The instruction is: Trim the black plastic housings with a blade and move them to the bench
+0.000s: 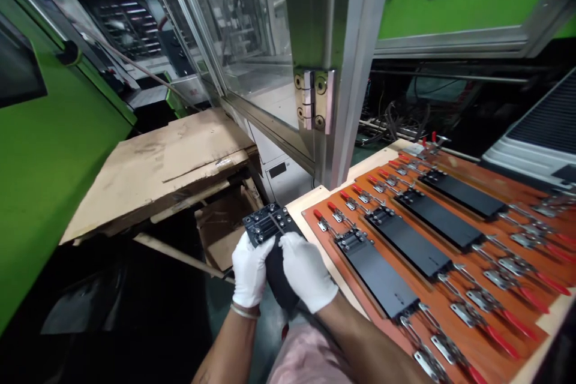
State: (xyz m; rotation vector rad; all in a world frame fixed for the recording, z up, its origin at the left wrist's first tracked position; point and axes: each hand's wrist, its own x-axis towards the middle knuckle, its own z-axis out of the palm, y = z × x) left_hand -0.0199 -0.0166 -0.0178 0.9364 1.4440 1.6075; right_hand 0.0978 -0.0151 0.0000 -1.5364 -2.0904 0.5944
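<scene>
A dark block [263, 223] with several round metal studs is held up in front of my body. My left hand [250, 269], in a white glove, grips its left and lower side. In a matching glove, my right hand [306, 270] is closed at the block's right side, around a thin rod-like piece [275, 222] that lies across its top. To the right, an orange board [432, 270] bears several dark flat plates [380, 276], held at their ends by toggle clamps with red handles [501, 339].
Cardboard [171, 162] covers a low stand at the left, beside a green machine [81, 162]. A metal-framed glass door [333, 150] with a hinge stands just ahead of the board. An open cardboard box [220, 231] sits under the stand.
</scene>
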